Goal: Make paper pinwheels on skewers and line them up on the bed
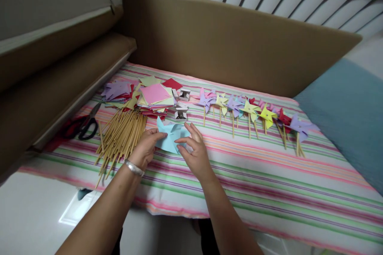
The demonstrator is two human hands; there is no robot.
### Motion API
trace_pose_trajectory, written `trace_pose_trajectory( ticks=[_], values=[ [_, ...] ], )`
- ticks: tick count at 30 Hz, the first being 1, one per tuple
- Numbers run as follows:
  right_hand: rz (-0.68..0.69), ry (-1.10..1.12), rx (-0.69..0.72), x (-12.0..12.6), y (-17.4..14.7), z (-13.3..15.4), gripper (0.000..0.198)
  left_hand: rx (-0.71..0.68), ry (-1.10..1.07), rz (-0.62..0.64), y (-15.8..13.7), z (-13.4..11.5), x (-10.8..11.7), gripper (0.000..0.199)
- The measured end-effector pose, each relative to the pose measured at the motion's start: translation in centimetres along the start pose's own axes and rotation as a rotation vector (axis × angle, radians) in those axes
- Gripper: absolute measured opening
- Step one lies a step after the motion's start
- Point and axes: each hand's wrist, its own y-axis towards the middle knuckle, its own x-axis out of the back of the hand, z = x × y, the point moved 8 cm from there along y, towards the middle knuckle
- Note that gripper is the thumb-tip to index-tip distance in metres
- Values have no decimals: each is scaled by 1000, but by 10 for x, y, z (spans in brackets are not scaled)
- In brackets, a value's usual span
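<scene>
A light blue paper pinwheel [172, 132] is in front of me, its corners curled towards the middle. My left hand [148, 143], with a silver bangle at the wrist, pinches its left side between thumb and fingers. At the right side my right hand [193, 147] has its thumb and index finger on the paper, the other fingers raised at the upper edge. Just left of my left hand lies a heap of thin wooden sticks [122, 133]. Beyond the pinwheel stand two small white boxes, a nearer box [181, 112] with small dark pieces inside and a farther box [184, 95].
Stacked paper squares [155, 95] and cut papers [116, 91] lie at the back left. Black-handled scissors [88, 125] rest left of the sticks. Finished pinwheels on sticks [250, 109] line the right side of the striped cloth [254, 179]. A brown board [227, 44] stands behind.
</scene>
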Motion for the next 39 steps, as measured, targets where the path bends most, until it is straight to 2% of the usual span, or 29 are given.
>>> trace_pose_trajectory(
  ticks=[3, 6, 12, 18, 21, 24, 31, 39],
  values=[
    [68, -47, 57, -7, -2, 4, 20, 4, 6, -9, -1, -3, 2, 20],
    [81, -87, 101, -11, -4, 7, 24, 14, 24, -12, -1, -3, 4, 19],
    [115, -91, 116, -14, -6, 6, 30, 31, 32, -6, 1, -3, 7, 17],
    [76, -62, 119, -10, -4, 7, 14, 3, 42, 29, 3, -2, 5, 15],
    [57, -35, 78, -10, -3, 5, 10, -40, 81, 53, 4, -1, 2, 16],
    [5, 18, -20, -7, -1, -1, 7, -63, 127, 70, 5, 3, -3, 18],
    [-72, 77, -207, -6, 0, -19, 5, -63, 193, 103, 5, 11, -12, 20],
    [-84, 81, -275, -6, -1, -27, 4, -64, 233, 147, 3, 9, -14, 21]
  ],
)
